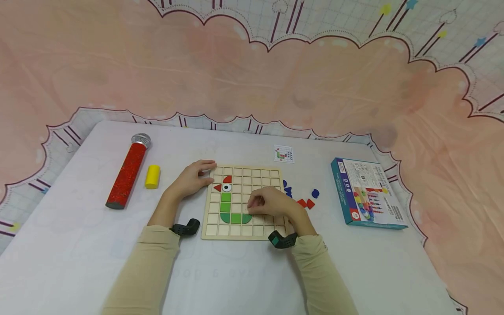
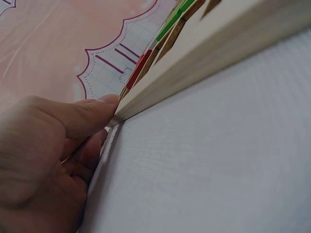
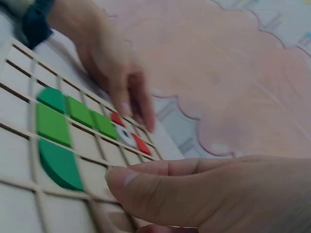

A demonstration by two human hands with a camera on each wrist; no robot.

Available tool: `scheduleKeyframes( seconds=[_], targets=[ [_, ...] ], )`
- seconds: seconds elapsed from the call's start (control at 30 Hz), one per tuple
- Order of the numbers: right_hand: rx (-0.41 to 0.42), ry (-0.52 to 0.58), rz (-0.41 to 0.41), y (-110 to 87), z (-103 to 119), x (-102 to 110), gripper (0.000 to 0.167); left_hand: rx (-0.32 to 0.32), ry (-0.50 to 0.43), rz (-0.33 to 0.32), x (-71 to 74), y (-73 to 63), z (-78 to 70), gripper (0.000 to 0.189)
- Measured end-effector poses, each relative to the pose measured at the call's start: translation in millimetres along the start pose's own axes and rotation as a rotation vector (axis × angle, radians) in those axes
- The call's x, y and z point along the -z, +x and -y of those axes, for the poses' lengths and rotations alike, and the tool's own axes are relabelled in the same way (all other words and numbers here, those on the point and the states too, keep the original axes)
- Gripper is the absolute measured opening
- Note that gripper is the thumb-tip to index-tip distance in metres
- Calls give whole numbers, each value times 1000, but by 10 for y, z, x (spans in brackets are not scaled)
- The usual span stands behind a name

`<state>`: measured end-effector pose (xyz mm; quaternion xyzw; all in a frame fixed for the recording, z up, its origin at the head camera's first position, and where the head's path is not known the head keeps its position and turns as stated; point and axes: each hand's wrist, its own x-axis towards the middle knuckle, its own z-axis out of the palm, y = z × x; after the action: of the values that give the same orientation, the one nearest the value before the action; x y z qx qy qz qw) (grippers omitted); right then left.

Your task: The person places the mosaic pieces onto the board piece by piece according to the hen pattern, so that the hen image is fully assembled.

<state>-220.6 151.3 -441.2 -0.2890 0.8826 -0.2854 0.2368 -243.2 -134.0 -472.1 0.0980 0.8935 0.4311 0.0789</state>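
Observation:
A wooden grid board (image 1: pixel 252 239) lies on the white table. On it, green square tiles (image 1: pixel 225 202), green rounded tiles (image 3: pixel 60 165), an eye tile (image 1: pixel 226 187) and red tiles (image 1: pixel 227 179) form a hooked shape. My left hand (image 1: pixel 192 178) touches the board's far left corner with thumb and fingers, its thumb (image 2: pixel 97 114) against the edge. My right hand (image 1: pixel 271 203) is over the board beside the right-hand rounded green tile. Its thumb (image 3: pixel 141 187) and forefinger lie fairly straight and close together, with no tile visible between them; the other fingers are mostly hidden.
Loose blue pieces (image 1: pixel 315 193) and red pieces (image 1: pixel 310 204) lie right of the board. Behind is a small picture card (image 1: pixel 283 154), and a blue-edged box (image 1: pixel 374 192) lies far right. On the left are a red microphone (image 1: pixel 127 175) and a yellow cylinder (image 1: pixel 152 176).

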Motion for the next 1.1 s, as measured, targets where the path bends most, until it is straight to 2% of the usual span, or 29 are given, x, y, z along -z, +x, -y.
scheduleKeyframes(
  seconds=[0.17, 0.27, 0.33, 0.47, 0.6, 0.7, 0.87, 0.97, 1.1],
  targets=[
    [-24, 48, -78, -158, -237, 250, 17, -6, 9, 2, 4, -1, 1, 53],
    [-70, 73, -101, -302, -394, 405, 31, -6, 11, 2, -2, 10, 1, 53],
    [-138, 64, -89, -393, -489, 481, 45, 2, 5, 3, -4, 17, 3, 53],
    [-270, -22, -9, -512, -601, 538, 80, 7, 9, 7, 0, 21, 3, 53],
    [-321, -105, 34, -483, -598, 486, 103, 10, 8, 9, -7, 13, 11, 53],
    [-314, -118, 13, -425, -584, 448, 108, 10, 2, 8, -5, 5, 17, 53],
    [-323, -135, -31, -424, -594, 448, 105, 11, -10, 5, -7, 3, 15, 52],
    [-359, -173, -16, -444, -579, 461, 107, 12, -15, 5, -7, 1, 13, 52],
    [-365, -227, 29, -438, -509, 444, 116, 7, -9, 0, -9, -17, 23, 52]
  ],
)
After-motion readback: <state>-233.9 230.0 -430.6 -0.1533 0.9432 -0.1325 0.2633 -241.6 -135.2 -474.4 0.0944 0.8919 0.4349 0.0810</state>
